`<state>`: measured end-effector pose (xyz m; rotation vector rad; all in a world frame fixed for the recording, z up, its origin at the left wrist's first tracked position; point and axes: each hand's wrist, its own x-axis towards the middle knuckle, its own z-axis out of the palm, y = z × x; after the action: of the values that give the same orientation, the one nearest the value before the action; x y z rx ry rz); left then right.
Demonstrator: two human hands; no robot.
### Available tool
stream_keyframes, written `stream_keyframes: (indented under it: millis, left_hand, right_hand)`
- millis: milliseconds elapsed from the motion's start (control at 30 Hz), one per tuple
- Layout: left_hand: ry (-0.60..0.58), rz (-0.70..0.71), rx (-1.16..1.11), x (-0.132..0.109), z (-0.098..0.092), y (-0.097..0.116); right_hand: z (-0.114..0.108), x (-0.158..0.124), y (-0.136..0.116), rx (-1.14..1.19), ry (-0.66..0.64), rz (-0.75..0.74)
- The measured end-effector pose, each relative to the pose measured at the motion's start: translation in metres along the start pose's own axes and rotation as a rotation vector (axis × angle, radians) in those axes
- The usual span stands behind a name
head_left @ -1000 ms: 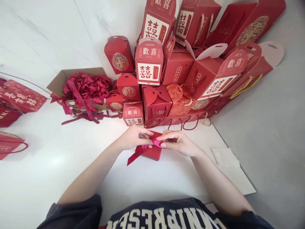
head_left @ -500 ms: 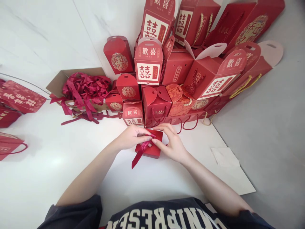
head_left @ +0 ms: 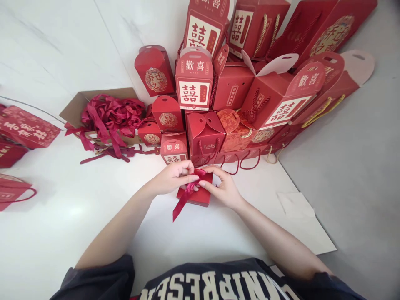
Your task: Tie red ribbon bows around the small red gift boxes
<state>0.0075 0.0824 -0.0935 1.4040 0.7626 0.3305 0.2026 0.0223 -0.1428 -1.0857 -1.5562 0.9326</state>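
Observation:
A small red box [head_left: 196, 196] lies flat on the white table [head_left: 200, 237] directly in front of me. A dark red satin ribbon [head_left: 186, 196] crosses it, and one tail trails off the near left corner. My left hand [head_left: 173, 177] pinches the ribbon at the box's top. My right hand [head_left: 220, 189] curls in from the right, its fingertips closed at the ribbon near the left hand. The fingers hide the ribbon's crossing point.
Stacked red gift boxes and bags with gold cords rise beyond the hands. A cardboard box [head_left: 84, 110] of tangled red ribbons stands to the far left, near red bags [head_left: 28, 127]. A white paper sheet [head_left: 296, 205] lies right, near the table edge and grey floor.
My right hand has moved left and curled in over the box, closing at the ribbon. The ribbon tail now hangs slightly further right, and the box sits a little higher in view.

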Motion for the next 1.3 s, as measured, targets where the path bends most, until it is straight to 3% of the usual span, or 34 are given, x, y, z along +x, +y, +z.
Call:
stream_keyframes:
  millis: [300, 467, 633, 767, 867, 1000, 1300]
  left_hand:
    - [0.002, -0.045, 0.066, -0.003, 0.002, 0.008]
    - [0.013, -0.054, 0.099, -0.002, 0.002, 0.008]
    - [0.021, -0.062, 0.117, -0.001, -0.001, 0.006]
    - [0.023, -0.046, 0.112, 0.0, -0.001, 0.003]
    - [0.031, -0.002, 0.104, 0.001, 0.0, 0.001]
    - [0.041, 0.021, 0.108, 0.0, 0.002, 0.001]
    - [0.329, 0.143, 0.719, -0.011, 0.02, 0.008]
  right_hand:
    - [0.009, 0.004, -0.003, 0.049, -0.016, 0.005]
    - [0.011, 0.002, 0.003, 0.036, 0.045, 0.007]
    - [0.004, 0.001, 0.017, -0.164, 0.099, -0.243]
    - [-0.009, 0.005, 0.017, -0.297, -0.057, -0.445]
    - [-0.017, 0.007, 0.011, -0.339, -0.163, -0.453]
    - [-0.02, 0.007, 0.007, -0.337, -0.206, -0.439]
    - [-0.015, 0.006, 0.013, -0.285, -0.184, -0.435]
